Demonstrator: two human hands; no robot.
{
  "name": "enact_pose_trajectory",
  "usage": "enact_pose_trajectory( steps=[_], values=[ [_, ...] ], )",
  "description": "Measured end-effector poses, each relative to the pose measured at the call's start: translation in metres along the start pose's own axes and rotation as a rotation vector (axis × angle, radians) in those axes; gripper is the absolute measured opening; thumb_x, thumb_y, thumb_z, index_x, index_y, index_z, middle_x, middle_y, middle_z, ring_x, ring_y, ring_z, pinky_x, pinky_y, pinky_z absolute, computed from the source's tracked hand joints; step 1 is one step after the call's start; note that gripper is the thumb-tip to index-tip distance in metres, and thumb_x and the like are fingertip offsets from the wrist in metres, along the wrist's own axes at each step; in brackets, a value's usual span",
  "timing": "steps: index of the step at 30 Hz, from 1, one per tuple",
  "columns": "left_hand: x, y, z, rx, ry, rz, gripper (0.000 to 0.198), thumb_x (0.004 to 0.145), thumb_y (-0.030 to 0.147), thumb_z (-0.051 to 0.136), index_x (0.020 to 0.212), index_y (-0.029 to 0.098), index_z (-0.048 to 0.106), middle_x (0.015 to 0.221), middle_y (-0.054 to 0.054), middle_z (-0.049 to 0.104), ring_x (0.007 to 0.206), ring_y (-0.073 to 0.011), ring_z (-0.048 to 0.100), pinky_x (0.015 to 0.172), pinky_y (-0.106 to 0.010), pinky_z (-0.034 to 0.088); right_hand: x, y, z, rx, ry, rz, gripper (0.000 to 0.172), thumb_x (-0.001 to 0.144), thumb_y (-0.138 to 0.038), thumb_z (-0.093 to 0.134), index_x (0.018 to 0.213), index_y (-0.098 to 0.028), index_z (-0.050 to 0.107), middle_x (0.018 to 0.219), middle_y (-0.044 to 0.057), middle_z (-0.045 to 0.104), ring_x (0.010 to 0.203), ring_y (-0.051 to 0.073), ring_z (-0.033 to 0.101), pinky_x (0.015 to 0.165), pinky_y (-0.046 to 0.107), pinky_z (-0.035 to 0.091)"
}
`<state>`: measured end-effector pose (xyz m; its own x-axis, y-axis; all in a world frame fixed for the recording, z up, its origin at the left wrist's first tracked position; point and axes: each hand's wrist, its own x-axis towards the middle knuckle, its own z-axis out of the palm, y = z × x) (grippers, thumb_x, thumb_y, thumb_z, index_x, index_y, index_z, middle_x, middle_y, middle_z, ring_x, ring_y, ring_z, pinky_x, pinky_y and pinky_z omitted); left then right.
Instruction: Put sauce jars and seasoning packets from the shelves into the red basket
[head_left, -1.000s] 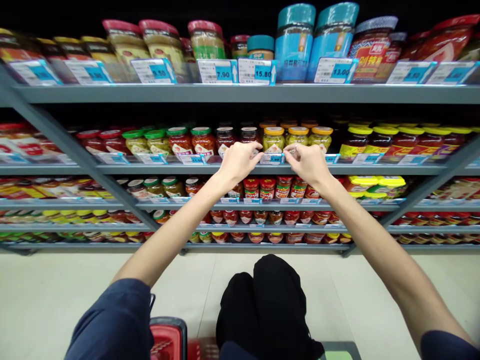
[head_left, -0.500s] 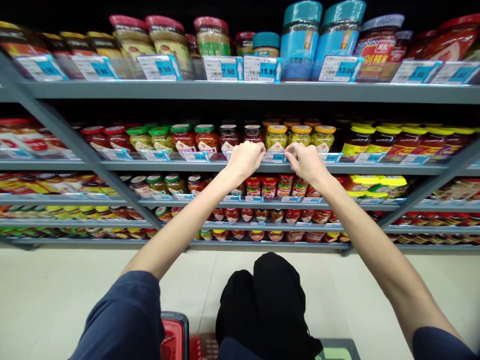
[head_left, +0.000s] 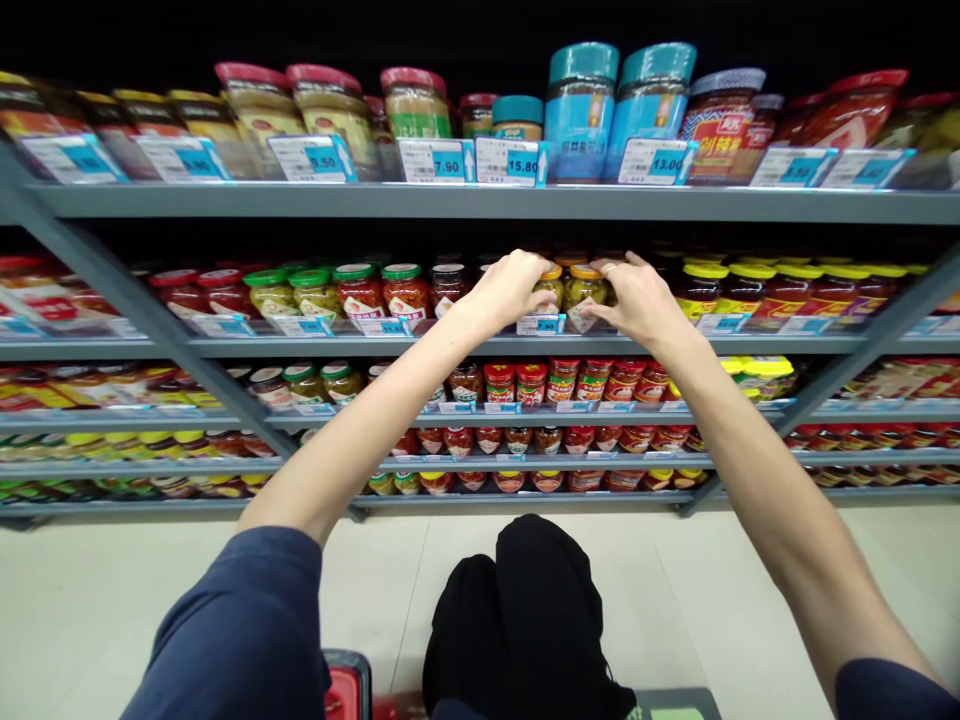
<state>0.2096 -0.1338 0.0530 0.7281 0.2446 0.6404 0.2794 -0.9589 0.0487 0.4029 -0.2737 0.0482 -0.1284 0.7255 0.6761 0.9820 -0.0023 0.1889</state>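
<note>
My left hand (head_left: 517, 287) reaches to the middle shelf, its fingers curled at the left side of a yellow-lidded pickle jar (head_left: 553, 287), thumb below and fingertips by the lid. Beside it, my right hand (head_left: 637, 295) grips another yellow-lidded pickle jar (head_left: 582, 290). Its fingers are by the lid and its thumb by the label, low at the shelf edge. A ring shows on a right finger. Some jars behind both hands are hidden. Under the left jar sits a price tag (head_left: 540, 325) reading 7.90.
Green-lidded jars (head_left: 377, 290) stand to the left on this shelf, dark yellow-lidded jars (head_left: 750, 290) to the right. Larger jars (head_left: 577, 110) line the shelf above (head_left: 450, 203); more rows fill those below. A red basket (head_left: 345, 690) is on the floor by my knees (head_left: 517, 610).
Both hands have moved from the shelf's front edge in among the yellow-lidded jars, their fingers spreading from a pinch around them. The right-hand jar now sits further forward. The view has shifted slightly.
</note>
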Motion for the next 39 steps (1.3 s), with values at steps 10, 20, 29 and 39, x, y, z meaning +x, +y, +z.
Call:
enact_pose_trajectory(
  steps=[10, 20, 29, 39],
  values=[
    [0.004, -0.001, 0.001, -0.018, 0.032, 0.055, 0.048, 0.089, 0.038, 0.069, 0.131, 0.016, 0.066, 0.131, -0.014, 0.069, 0.125, -0.0313, 0.060, 0.111, -0.044, 0.043, -0.016, 0.008, -0.014, 0.068, 0.048, 0.017, 0.072, 0.091, -0.041, 0.070, 0.153, -0.015, 0.043, 0.153, 0.018, 0.053, 0.145, 0.037, 0.046, 0.125, 0.064, 0.028],
    [0.031, 0.031, 0.024, -0.019, 0.011, 0.093, 0.047, 0.088, 0.035, 0.074, 0.130, 0.016, 0.068, 0.128, -0.015, 0.070, 0.124, -0.0329, 0.061, 0.106, -0.043, 0.048, -0.029, 0.052, -0.022, 0.086, -0.018, 0.121, 0.059, 0.087, -0.035, 0.072, 0.141, -0.015, 0.058, 0.140, 0.019, 0.064, 0.132, 0.037, 0.058, 0.115, 0.058, 0.045],
    [0.030, 0.029, 0.031, -0.029, 0.056, 0.117, 0.045, 0.088, 0.033, 0.073, 0.129, 0.015, 0.068, 0.128, -0.016, 0.069, 0.124, -0.0320, 0.061, 0.109, -0.043, 0.047, -0.028, 0.050, -0.034, 0.333, -0.045, 0.147, 0.056, 0.084, -0.041, 0.076, 0.134, -0.018, 0.066, 0.137, 0.013, 0.068, 0.118, 0.035, 0.068, 0.100, 0.056, 0.061],
    [0.002, 0.001, -0.006, -0.112, 0.187, 0.030, 0.046, 0.095, 0.036, 0.059, 0.133, 0.011, 0.063, 0.131, -0.018, 0.068, 0.124, -0.0304, 0.061, 0.113, -0.046, 0.044, -0.037, 0.025, -0.054, 0.116, 0.115, 0.138, 0.050, 0.096, -0.035, 0.059, 0.143, -0.019, 0.057, 0.153, 0.014, 0.053, 0.143, 0.036, 0.048, 0.120, 0.061, 0.038]
  ],
)
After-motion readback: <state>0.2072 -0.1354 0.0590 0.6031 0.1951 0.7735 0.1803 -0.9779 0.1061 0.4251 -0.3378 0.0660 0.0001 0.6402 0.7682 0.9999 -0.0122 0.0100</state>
